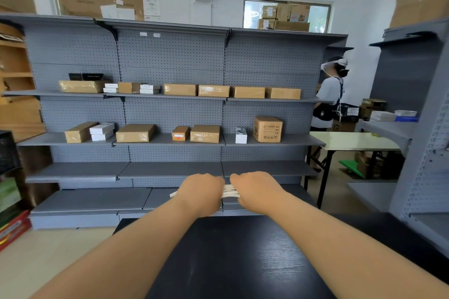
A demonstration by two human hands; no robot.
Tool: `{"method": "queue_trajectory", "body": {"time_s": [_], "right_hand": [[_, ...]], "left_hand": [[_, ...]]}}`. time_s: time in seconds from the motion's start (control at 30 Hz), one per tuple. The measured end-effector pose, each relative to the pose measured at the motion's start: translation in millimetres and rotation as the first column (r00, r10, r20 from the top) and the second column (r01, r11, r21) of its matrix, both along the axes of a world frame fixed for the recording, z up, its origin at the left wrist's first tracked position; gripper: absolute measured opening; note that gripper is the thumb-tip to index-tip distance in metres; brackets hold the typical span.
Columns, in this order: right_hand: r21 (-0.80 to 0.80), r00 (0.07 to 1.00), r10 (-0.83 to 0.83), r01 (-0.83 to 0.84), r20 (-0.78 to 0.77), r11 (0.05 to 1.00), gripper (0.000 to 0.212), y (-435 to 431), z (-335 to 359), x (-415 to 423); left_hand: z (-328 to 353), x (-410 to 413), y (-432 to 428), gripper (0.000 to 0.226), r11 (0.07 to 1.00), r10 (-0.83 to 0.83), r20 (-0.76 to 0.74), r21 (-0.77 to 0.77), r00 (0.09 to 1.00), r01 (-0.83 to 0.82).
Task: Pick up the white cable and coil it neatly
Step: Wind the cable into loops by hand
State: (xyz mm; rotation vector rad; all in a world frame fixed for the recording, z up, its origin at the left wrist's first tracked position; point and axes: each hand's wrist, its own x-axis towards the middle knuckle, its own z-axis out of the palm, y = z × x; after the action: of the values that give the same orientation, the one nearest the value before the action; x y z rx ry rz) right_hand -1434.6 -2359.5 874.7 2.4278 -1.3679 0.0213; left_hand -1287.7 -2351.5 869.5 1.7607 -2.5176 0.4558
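- Above the far edge of the dark bench (243, 262), the left hand (200, 193) and right hand (255, 190) both grip the white cable (229, 191).
- Only bunched strands between the hands and a tip poking out left show.
- The fingers are hidden behind the knuckles.

Most of the white cable (229, 191) lies hidden behind the left hand (200, 193) and right hand (256, 189), whose fingers curl out of sight under the knuckles. The black table (243, 262) runs off the bottom edge. Print on the cardboard box (267, 128) is too small to read.
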Motion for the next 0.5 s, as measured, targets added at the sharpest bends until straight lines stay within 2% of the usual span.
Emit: {"method": "queue_trajectory", "body": {"time_s": [0.2, 0.27, 0.4, 0.5], "right_hand": [[-0.002, 0.999, 0.014, -0.014, 0.038, 1.000, 0.023, 0, -5, -6], [-0.003, 0.999, 0.014, -0.014, 0.033, 1.000, 0.026, 0, -6, -7], [0.023, 0.999, -0.018, 0.018, 0.028, 1.000, 0.019, 0, -7, -11], [0.028, 0.998, -0.056, 0.055, 0.028, 0.998, 0.016, 1, -9, -15]], "left_hand": [[-7, 3, -5, 0.020, 0.994, -0.078, 0.090, -0.073, 0.993, 0.085], [-6, 3, -5, 0.019, 0.994, -0.090, 0.078, -0.062, 0.993, 0.095], [-5, 2, 1, 0.018, 0.997, -0.080, -0.004, -0.021, 0.997, 0.080], [-4, 1, 4, 0.019, 0.993, -0.107, 0.015, -0.042, 0.994, 0.107]]}}
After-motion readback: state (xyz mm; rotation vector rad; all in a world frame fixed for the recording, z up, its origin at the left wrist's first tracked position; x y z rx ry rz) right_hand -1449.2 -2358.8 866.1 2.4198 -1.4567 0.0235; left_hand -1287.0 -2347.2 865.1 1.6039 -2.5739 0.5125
